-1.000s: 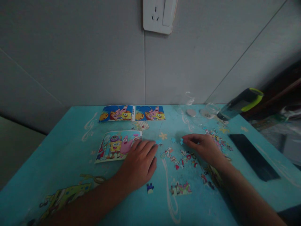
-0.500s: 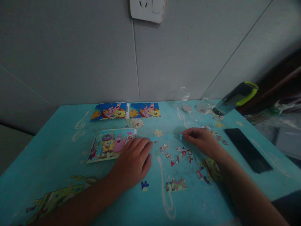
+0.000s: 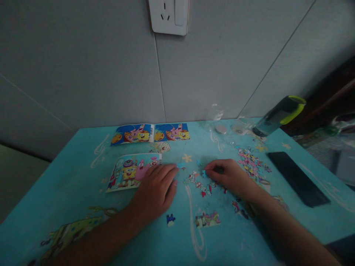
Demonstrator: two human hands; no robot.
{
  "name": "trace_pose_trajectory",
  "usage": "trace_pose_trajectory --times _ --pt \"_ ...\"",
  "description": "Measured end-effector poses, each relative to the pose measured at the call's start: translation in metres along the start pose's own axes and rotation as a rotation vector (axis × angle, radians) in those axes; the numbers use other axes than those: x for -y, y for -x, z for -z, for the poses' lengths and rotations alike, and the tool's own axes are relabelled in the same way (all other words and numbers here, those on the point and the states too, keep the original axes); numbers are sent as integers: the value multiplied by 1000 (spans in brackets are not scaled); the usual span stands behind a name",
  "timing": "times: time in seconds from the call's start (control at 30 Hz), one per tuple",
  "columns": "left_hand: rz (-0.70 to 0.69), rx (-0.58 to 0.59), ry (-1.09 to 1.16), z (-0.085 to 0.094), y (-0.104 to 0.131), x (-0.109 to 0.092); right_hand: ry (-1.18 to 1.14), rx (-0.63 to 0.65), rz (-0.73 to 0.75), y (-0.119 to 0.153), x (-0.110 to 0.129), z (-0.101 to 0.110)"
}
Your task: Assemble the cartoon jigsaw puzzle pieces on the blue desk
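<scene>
My right hand (image 3: 227,173) pinches a small light-blue jigsaw piece (image 3: 204,173) between thumb and fingertips, just above the blue tablecloth. Flat on the cloth rests my left hand (image 3: 158,186), fingers stretched out, partly covering a cartoon picture sheet (image 3: 127,171). Its fingertips are at some light-blue pieces (image 3: 181,166); whether they touch cannot be made out. Another light-blue piece (image 3: 199,162) lies between the hands. Below it are loose red and white pieces (image 3: 203,190), some hidden by my right hand. Nearer me lie a joined strip of pieces (image 3: 207,219) and a dark-blue piece (image 3: 171,220).
A heap of mixed pieces (image 3: 252,160) lies right of my right hand, beside a long black object (image 3: 298,178). Along the wall stand a bottle (image 3: 273,117) and clear containers (image 3: 241,126). Two blue picture cards (image 3: 172,132) lie at the back.
My right hand has moved left and a little toward me, still pinching the light-blue piece. More of the heap on the right shows. The left hand stays nearly in place.
</scene>
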State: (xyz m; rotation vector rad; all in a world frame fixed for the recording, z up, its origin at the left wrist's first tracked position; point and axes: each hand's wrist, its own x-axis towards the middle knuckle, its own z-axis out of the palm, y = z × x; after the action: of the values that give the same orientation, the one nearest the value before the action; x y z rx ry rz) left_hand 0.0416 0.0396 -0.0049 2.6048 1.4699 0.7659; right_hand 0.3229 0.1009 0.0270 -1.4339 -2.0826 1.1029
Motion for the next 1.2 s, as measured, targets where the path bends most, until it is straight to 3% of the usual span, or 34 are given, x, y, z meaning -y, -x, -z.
trace_pose_trajectory --times 0.17,0.5,0.7,0.83,1.0,1.2 --pt "58 -92 90 0 2 4 74 -6 63 -1 -3 -5" --pt "95 -132 176 0 -2 4 162 -31 120 -2 0 -5" --pt "56 -112 149 -4 -2 3 189 -107 307 -3 5 -15" --pt "38 -92 129 -4 -3 0 222 -62 436 -2 16 -35" --pt "24 -58 106 -2 -4 -5 273 -10 447 -2 18 -52" --pt "17 -23 96 -3 -4 -9 230 -1 367 -5 16 -54"
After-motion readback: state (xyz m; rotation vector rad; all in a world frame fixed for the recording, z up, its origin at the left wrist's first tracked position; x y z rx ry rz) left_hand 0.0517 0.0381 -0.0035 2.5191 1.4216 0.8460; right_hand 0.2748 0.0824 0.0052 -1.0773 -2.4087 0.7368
